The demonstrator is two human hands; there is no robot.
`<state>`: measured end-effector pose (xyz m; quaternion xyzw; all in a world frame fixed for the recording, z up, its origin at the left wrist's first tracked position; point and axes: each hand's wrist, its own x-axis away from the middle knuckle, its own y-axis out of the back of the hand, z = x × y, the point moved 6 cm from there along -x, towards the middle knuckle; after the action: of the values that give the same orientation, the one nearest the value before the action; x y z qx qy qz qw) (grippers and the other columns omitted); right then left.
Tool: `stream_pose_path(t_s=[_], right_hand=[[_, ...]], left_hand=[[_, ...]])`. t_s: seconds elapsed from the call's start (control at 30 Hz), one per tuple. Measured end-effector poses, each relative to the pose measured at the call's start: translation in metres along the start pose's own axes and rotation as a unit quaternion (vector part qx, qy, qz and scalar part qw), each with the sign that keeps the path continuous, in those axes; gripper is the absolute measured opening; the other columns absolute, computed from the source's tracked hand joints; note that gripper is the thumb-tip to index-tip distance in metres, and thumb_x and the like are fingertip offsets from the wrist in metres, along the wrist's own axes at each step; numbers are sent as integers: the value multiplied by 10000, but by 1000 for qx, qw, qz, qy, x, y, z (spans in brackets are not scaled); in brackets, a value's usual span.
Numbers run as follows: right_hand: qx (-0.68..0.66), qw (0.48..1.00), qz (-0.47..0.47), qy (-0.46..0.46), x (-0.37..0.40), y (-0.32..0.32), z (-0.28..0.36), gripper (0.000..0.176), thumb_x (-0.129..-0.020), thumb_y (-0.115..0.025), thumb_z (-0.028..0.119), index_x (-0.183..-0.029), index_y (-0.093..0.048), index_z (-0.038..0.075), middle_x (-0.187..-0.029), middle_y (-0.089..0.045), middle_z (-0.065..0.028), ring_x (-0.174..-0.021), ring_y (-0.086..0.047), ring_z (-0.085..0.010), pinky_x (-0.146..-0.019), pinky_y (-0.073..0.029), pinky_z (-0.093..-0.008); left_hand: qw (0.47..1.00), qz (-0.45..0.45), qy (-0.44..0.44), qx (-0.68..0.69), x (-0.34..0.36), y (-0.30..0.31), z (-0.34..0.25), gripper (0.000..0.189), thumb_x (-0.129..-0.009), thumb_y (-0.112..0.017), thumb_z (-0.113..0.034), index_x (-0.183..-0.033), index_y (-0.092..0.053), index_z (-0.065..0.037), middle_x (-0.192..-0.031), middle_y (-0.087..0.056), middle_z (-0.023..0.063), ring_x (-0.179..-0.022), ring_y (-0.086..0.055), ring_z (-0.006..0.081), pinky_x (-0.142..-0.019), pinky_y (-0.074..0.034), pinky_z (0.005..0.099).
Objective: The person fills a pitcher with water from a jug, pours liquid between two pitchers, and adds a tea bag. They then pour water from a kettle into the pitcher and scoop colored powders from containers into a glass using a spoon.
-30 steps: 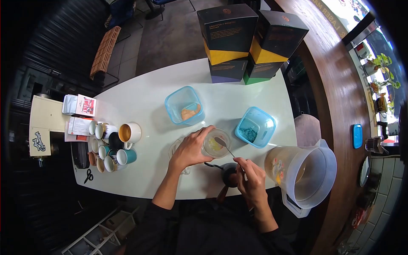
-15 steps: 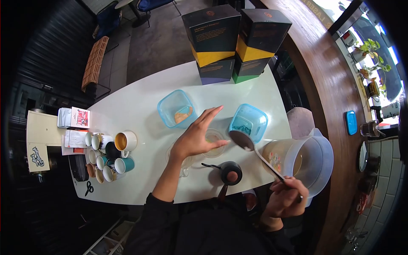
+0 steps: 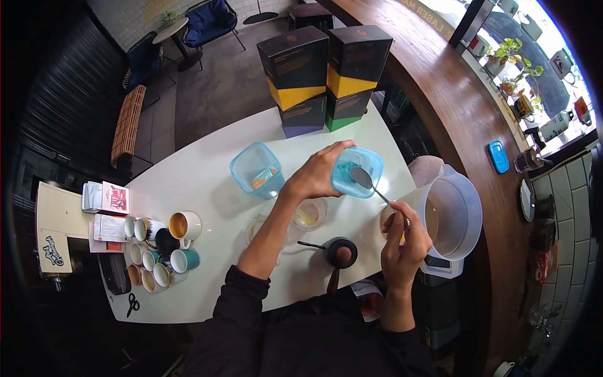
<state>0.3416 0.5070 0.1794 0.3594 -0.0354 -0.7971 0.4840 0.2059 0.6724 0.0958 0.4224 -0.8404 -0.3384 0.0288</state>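
Observation:
My left hand (image 3: pixel 319 174) grips the near-left side of a blue plastic container (image 3: pixel 372 164), which is tilted and has teal-green contents inside. In my right hand (image 3: pixel 403 242) is a metal spoon (image 3: pixel 379 194), held by its handle, with its bowl over or inside the container's opening. Under my left wrist lies a clear round dish (image 3: pixel 325 213) with some pale yellow and pinkish matter in it. Left of that hand stands a second blue container (image 3: pixel 242 164) holding something orange-tan. A small black pot (image 3: pixel 349 242) with a handle sits near the table's front edge.
A large translucent bucket (image 3: pixel 468 217) stands at the right. Stacked black boxes (image 3: pixel 295 60) rise at the back of the white table (image 3: pixel 188 276). Several mugs (image 3: pixel 185 260) cluster at the left, near scissors (image 3: pixel 132 305). A wooden counter (image 3: pixel 427 94) runs along the right.
My left hand has moved right and taken hold of the blue container with teal contents, tilting it. The spoon's bowl has moved up to its opening. The camera view has shifted.

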Motion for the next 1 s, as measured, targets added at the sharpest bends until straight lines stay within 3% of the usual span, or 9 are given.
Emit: stream_pose_path(t_s=[0.07,0.23,0.3,0.37,0.5,0.6,0.67,1.0], right_hand=[[13,999,31,10,1,-8,-2,247,-855,-559,-124,-1082,-617,-46,-773,-630,-148,-636,-635,-218,-588,-491,-316],[-10,997,63,36,-1,-43,-14,262,-862,-562,-110,-1109,-611,-42,-792,-623,-158,-644,-630,-244,-591,-495,-344],[13,993,76,92,1,-58,-10,223,-894,-558,-80,-1108,-617,-55,-775,-628,-128,-624,-628,-207,-596,-514,-322],[27,989,103,98,4,-71,-13,274,-864,-572,-94,-1132,-607,-54,-815,-640,-160,-644,-639,-245,-608,-518,-338],[36,991,85,102,9,-86,-19,244,-876,-574,-77,-1117,-599,-57,-782,-653,-175,-650,-674,-229,-603,-519,-334],[36,996,82,21,13,-87,-33,152,-914,-553,-47,-1059,-592,-64,-686,-638,-143,-594,-668,-180,-566,-515,-299],[-47,994,72,-62,17,-88,-48,108,-964,-510,-4,-1016,-578,-71,-629,-624,-103,-555,-640,-125,-534,-509,-254],[-198,969,10,-149,31,-81,-58,166,-1016,-457,56,-1044,-550,-77,-676,-617,-98,-554,-604,-115,-541,-525,-253]], left_hand=[[994,-74,-65,-43,16,18,-12,890,-539,-864,-75,-1335,-469,-102,-1292,-592,138,-1220,-557,365,-1025,-490,428],[987,-104,-90,-84,43,39,-20,870,-570,-872,-107,-1348,-484,-106,-1341,-569,112,-1274,-520,342,-1076,-455,433],[985,-111,-98,-92,50,42,-20,863,-575,-874,-117,-1349,-491,-107,-1350,-565,101,-1291,-507,335,-1089,-444,438],[986,-115,-93,-78,54,44,-21,848,-580,-875,-129,-1341,-501,-104,-1358,-562,81,-1306,-494,328,-1101,-430,450],[985,-119,-104,-67,58,44,-25,855,-588,-851,-111,-1360,-483,-88,-1364,-551,125,-1305,-490,336,-1105,-426,446],[987,-113,-102,-54,60,39,-22,863,-592,-845,-118,-1371,-474,-90,-1373,-544,122,-1306,-488,341,-1104,-423,450],[986,-118,-109,-41,62,35,-19,868,-598,-843,-127,-1379,-466,-91,-1379,-538,118,-1306,-486,347,-1104,-419,453],[991,-102,-73,-47,61,23,-16,876,-586,-840,-106,-1376,-462,-96,-1382,-535,120,-1306,-486,338,-1102,-423,439]])
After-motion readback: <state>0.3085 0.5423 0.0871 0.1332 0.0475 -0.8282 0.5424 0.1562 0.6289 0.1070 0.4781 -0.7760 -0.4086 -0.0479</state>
